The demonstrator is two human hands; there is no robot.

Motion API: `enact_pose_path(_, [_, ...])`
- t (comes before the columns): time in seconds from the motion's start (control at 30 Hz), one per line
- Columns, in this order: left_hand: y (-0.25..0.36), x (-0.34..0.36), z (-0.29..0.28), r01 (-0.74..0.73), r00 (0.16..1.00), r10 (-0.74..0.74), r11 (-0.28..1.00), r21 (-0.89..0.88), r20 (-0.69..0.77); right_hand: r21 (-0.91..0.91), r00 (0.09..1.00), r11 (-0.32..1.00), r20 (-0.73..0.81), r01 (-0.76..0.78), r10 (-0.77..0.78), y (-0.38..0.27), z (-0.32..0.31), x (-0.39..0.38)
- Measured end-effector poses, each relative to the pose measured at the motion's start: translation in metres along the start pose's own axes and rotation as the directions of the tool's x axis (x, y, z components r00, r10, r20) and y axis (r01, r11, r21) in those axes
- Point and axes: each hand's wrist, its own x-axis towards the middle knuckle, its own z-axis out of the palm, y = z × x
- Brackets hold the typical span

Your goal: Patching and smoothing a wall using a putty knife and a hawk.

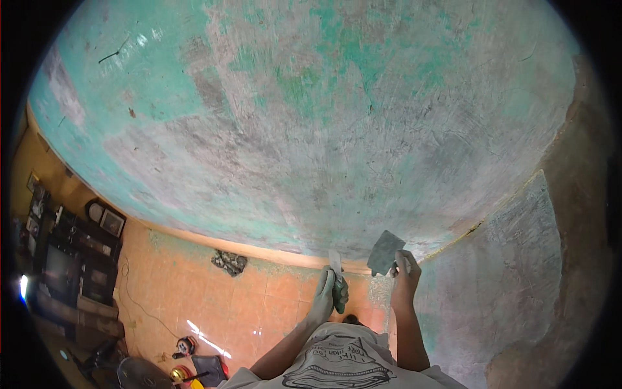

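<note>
My left hand (pixel 325 295) is closed around a narrow putty knife (pixel 335 260), its pale blade pointing up toward the wall. To the right, my right hand (pixel 405 272) grips a wide, dark grey rectangular scraper (pixel 382 251) at its lower right edge, the plate angled upward. Both tools appear in front of the foot of a large wall (pixel 291 149) with scraped, patchy turquoise and grey-pink paint. Whether either tool touches it I cannot tell. Both my hands look dusty.
An adjoining mottled wall (pixel 492 272) rises on the right. Below lies an orange tiled floor (pixel 259 311) with a dark crumpled heap (pixel 228 261). At left are a black shelving unit (pixel 65 259), a motorbike (pixel 139 373), a cable and several small items near a dark bag (pixel 208 368).
</note>
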Motion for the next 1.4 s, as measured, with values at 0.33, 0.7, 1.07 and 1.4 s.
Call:
enact_pose_path(0.33, [0.054, 0.013, -0.030, -0.097, 0.995, 0.084, 0.955, 0.281, 0.058, -0.083, 0.975, 0.988, -0.169, 0.131, -0.144, 0.003, 0.004, 0.002])
enact_pose_path(0.7, [0.117, 0.054, 0.040, -0.359, 0.913, 0.398, 0.681, 0.638, 0.089, -0.247, 0.874, 0.883, -0.191, 0.398, -0.448, -0.056, 0.003, 0.062])
enact_pose_path(1.07, [0.107, 0.108, 0.145, -0.565, 0.626, 0.716, 0.143, 0.813, 0.309, -0.120, 0.806, 0.832, -0.207, 0.542, -0.555, -0.073, 0.006, 0.125])
enact_pose_path(1.4, [0.104, 0.125, 0.172, -0.471, 0.596, 0.758, 0.063, 0.880, 0.265, -0.145, 0.803, 0.795, -0.009, 0.589, -0.596, -0.085, -0.007, 0.147])
